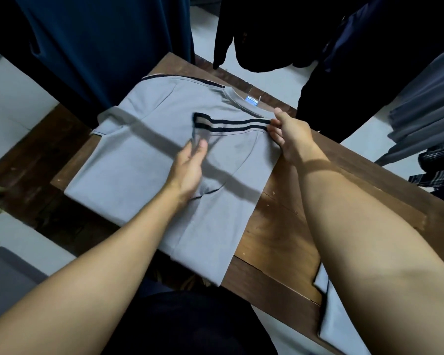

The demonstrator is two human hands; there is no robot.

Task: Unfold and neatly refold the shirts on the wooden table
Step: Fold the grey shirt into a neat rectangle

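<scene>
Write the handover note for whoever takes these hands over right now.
Left hand: pinches the cuff of the sleeve folded across the chest of the grey T-shirt with dark shoulder stripes.
Right hand: pinches the fold edge at that shoulder.
The shirt lies flat on the brown wooden table, collar away, hem over the near edge.
Done: one sleeve side folded in.
Left: the other sleeve, then the body fold. A second grey cloth hangs at the table's near right edge, probably next.

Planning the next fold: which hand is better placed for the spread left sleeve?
Left, likely. The left hand, pinching the striped sleeve, is nearer that spread sleeve; the right hand pinches the shirt at its opposite edge.
</scene>
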